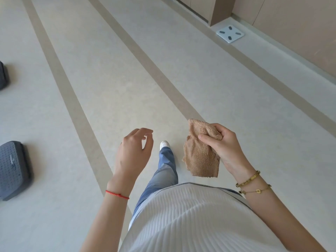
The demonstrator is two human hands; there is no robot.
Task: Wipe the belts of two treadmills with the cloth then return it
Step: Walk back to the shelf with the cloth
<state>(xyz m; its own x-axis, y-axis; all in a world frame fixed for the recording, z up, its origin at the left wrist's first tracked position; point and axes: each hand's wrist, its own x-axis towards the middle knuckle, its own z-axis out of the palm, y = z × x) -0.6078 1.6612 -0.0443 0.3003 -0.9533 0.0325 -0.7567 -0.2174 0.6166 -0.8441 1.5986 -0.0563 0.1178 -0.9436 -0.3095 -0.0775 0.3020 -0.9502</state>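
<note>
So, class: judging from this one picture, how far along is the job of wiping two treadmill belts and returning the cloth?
Done: the cloth is picked up; the right hand grips it, bunched. In hand: the person is mid-stride across the floor, white shoe forward, left hand loose and holding nothing. Left: no belt is clearly in view, so wiping cannot be confirmed; only grey machine ends show at the left edge. Returning the cloth remains.
</note>
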